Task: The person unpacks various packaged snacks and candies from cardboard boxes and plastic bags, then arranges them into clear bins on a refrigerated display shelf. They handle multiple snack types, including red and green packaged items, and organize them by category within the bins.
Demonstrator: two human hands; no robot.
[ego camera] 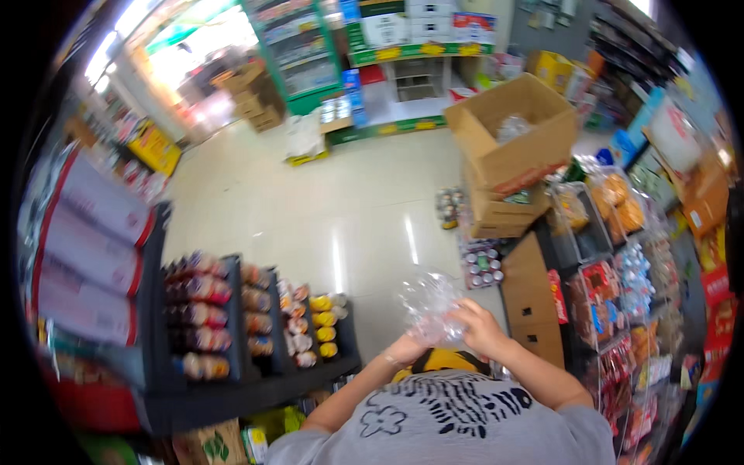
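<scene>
A crumpled clear plastic film or bag point(429, 299) is bunched up in front of my body, above the tiled floor. My right hand point(481, 326) grips it from the right, fingers curled over its edge. On the other side, my left hand point(410, 346) holds the plastic low down; its fingers are partly hidden by the shiny folds. Just below the hands is something yellow and black point(444, 361), against my grey printed shirt point(459, 412). Whether anything is inside the plastic cannot be made out.
Left stands a dark shelf rack point(256, 383) with rows of bottles point(203, 288) and yellow-capped packs point(324, 325). Ahead right, an open cardboard box point(517, 154) sits on another carton point(503, 218). Wire racks of packaged snacks point(604, 302) line the right. A green-framed drinks cooler point(296, 52) stands at the back.
</scene>
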